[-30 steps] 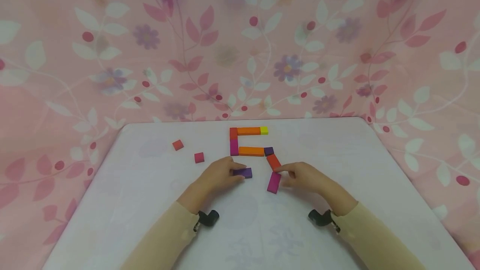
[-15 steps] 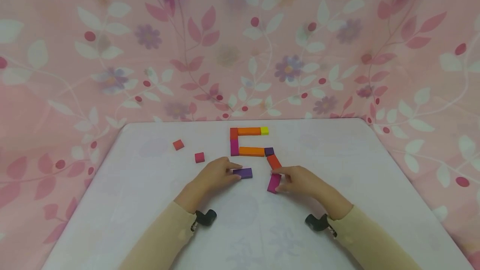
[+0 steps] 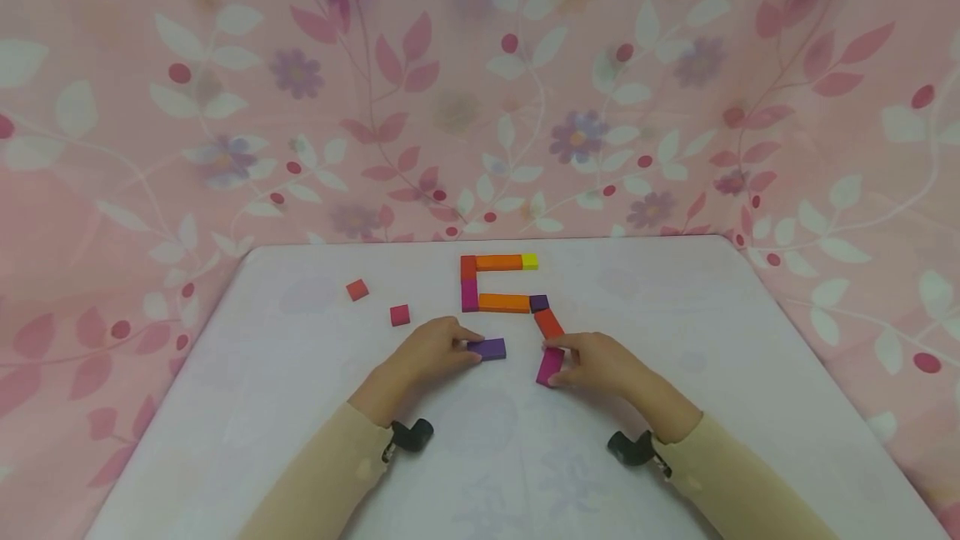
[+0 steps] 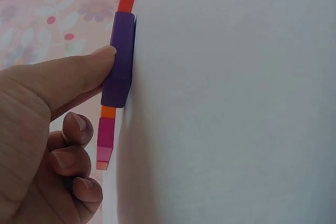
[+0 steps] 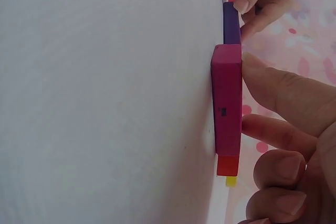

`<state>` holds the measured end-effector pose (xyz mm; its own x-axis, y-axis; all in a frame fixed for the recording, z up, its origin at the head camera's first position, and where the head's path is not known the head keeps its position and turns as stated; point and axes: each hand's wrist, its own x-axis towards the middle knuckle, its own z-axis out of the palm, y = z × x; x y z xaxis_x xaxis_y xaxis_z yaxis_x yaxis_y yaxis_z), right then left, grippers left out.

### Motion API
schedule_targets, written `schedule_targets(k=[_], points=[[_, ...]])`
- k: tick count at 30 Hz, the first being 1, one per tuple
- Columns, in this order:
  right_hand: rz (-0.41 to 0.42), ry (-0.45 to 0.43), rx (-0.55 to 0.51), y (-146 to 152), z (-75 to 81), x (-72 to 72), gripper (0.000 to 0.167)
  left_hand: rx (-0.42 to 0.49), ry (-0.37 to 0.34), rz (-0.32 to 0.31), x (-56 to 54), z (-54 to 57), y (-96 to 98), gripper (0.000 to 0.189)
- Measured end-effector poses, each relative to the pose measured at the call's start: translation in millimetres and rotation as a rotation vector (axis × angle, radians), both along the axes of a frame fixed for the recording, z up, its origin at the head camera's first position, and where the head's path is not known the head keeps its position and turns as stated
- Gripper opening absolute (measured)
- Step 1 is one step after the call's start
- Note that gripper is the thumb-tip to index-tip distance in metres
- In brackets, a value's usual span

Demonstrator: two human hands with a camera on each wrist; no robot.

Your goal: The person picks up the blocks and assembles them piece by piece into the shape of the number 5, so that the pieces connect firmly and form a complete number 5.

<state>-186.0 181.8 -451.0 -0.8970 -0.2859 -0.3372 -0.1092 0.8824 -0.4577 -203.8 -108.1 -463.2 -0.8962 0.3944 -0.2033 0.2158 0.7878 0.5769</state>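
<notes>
My left hand (image 3: 431, 352) pinches the left part of a purple block (image 3: 491, 349) between thumb and index finger. The left wrist view shows the thumb on its near side, other fingers curled below. My right hand (image 3: 600, 363) holds a magenta block (image 3: 551, 367), index finger by its far end and thumb by its near end. That block slants just below a red-orange block (image 3: 550, 323), whose upper end meets a small dark purple cube (image 3: 539, 302). The cube adjoins an orange block (image 3: 504, 303). The purple block lies apart, left of the magenta one.
Above, another magenta block (image 3: 469, 295), a red-orange block (image 3: 468, 267), an orange bar (image 3: 499, 262) and a yellow cube (image 3: 530, 262) join up. Left lie a loose orange-red cube (image 3: 357, 290) and a pinkish-red cube (image 3: 400, 315) on the white table (image 3: 285, 407).
My right hand has shifted left, from the magenta block's right side onto its two ends. The left hand has drawn back slightly along the purple block, which has barely moved.
</notes>
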Motion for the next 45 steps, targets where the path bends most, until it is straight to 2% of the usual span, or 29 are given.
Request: schedule_targets(k=[6, 15, 29, 35, 45], points=[[-0.005, 0.009, 0.034, 0.2, 1.6, 1.4, 0.064, 0.014, -0.020, -0.004, 3.6, 0.0, 0.0, 0.034], [0.001, 0.017, 0.053, 1.0, 1.9, 2.7, 0.066, 0.029, -0.026, -0.043, 10.7, -2.6, 5.5, 0.032], [0.032, 0.050, 0.060, 1.2, 3.2, 3.4, 0.064, 0.025, -0.053, -0.097, 27.4, 3.3, 23.1, 0.032], [0.045, 0.072, 0.062, 1.0, 2.5, 3.5, 0.065, 0.022, -0.040, -0.116, 30.4, 3.2, 27.4, 0.031], [0.020, 0.061, 0.036, 6.7, 4.7, 2.7, 0.066, 0.018, 0.014, -0.133, 31.9, 2.1, 26.7, 0.034]])
